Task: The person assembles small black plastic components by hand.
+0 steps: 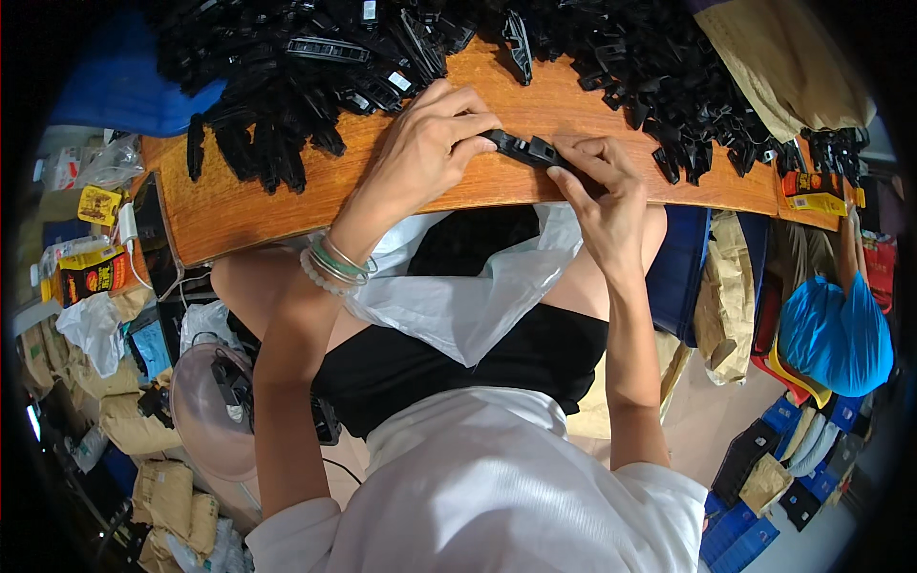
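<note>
A slim black plastic part (523,149) is held level between my two hands, just above the near edge of the wooden table (267,215). My left hand (430,143) pinches its left end between thumb and fingers. At the other end, the thumb and fingers of my right hand (607,196) close on the part. Its exact kind cannot be made out. Beyond my left hand spreads a heap of similar black parts (258,86); a second black heap (659,86) covers the table's right side. One loose black piece (519,46) lies between them.
An open white plastic bag (468,310) rests on my lap below the table edge. A blue container (124,86) stands at the far left and a brown paper sheet or bag (774,57) at the far right. Beside my left arm sits a pinkish basin (210,411).
</note>
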Motion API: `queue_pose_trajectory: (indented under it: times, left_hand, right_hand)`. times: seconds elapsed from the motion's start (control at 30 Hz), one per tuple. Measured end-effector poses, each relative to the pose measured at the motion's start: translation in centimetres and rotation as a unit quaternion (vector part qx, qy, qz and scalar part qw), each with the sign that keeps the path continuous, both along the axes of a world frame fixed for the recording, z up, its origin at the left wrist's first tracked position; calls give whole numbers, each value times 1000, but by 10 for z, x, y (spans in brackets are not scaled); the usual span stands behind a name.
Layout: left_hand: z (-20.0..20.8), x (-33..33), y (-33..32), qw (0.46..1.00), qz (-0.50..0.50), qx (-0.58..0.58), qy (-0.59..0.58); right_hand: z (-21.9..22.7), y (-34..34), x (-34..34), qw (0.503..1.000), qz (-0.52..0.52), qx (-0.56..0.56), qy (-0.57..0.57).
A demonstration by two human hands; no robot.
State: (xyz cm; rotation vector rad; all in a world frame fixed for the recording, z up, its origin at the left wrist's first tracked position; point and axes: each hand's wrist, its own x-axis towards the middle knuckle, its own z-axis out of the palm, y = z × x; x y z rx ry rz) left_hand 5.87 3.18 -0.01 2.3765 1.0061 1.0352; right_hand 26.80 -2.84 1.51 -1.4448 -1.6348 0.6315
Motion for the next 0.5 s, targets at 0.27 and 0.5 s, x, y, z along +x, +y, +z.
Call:
queue_pose_trajectory:
  times: [0.27, 0.5]
  left_hand:
    - [2, 7, -2, 1000, -22, -10, -10]
    - [11, 2, 5, 993, -81, -75, -31]
  right_hand:
    - [6, 3, -15, 1000, 18, 5, -25]
    - [5, -7, 1, 998, 41, -46, 1]
